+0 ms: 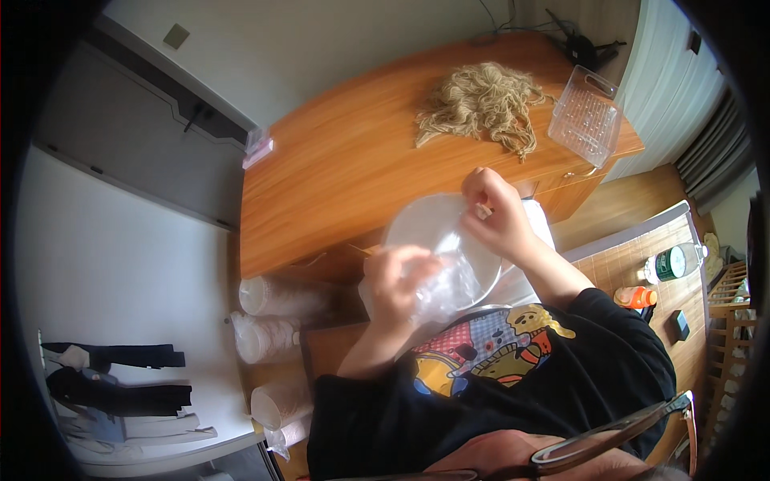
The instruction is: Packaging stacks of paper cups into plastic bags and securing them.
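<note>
Head view looks down on the left hand (399, 278) curled shut around a bunch of crinkled clear plastic film (437, 293), while the right hand (491, 212) pinches a small pale piece (483, 211) between fingertips and thumb, just above a clear round plastic lid (437, 236) that sits between both hands, over the near edge of the wooden surface (345, 168). To do this well, I judge the left hand should keep the film taut and steady so the right can work the small piece with a precise pinch — not a tug. Well apart lie a tangle of tan twine (481, 104) and a clear plastic tray (587, 119); stacked clear cups (277, 337) stand by the left elbow — close enough to be knocked.
</note>
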Demonstrator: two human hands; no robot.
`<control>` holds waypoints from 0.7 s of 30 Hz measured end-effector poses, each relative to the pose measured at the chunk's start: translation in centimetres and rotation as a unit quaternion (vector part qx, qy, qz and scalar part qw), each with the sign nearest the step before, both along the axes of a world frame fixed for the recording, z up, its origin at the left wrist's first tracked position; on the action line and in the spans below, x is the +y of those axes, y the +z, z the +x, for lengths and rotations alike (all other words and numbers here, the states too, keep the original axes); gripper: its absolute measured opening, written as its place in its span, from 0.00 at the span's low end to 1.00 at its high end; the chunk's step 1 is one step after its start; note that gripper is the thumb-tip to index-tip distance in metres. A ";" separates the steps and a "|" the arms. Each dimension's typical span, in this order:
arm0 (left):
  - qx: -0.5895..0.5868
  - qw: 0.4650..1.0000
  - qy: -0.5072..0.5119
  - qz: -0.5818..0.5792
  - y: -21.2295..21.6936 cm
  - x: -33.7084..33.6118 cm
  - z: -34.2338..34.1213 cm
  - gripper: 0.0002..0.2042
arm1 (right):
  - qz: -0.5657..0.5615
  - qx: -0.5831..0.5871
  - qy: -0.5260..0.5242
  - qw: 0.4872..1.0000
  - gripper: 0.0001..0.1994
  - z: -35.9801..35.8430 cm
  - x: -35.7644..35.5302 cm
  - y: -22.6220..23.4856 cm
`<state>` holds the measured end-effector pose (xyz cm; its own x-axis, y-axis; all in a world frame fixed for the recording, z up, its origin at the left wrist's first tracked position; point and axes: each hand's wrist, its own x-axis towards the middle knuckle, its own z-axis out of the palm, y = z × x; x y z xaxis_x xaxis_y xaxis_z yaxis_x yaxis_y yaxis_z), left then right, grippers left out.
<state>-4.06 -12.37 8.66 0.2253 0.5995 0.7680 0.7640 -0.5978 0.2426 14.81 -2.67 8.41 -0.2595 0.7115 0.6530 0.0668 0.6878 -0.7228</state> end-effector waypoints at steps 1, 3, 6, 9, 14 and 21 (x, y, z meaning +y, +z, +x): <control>-0.004 1.000 -0.005 -0.021 0.2 -0.6 0.5 0.11 | 0.019 -0.021 -0.010 1.000 0.12 0.1 -0.2 0.5; 0.004 1.000 -0.004 -0.023 0.0 -1.6 1.2 0.08 | 0.010 -0.063 -0.013 0.998 0.12 0.0 -0.3 1.2; 0.032 0.999 0.004 -0.016 -0.1 -2.1 2.3 0.06 | -0.023 -0.119 -0.024 0.992 0.13 -0.6 -0.2 2.2; -0.002 0.998 -0.006 -0.068 -0.2 -1.4 2.7 0.08 | -0.025 -0.154 -0.061 0.986 0.14 -1.5 0.1 2.8; 0.010 0.999 -0.012 -0.038 0.2 -0.1 3.1 0.05 | 0.044 -0.182 -0.176 0.966 0.13 -2.7 0.0 4.4; -0.047 0.995 0.088 -0.030 -0.6 1.4 2.8 0.15 | -0.080 -0.287 -0.087 0.951 0.20 -1.3 1.6 8.4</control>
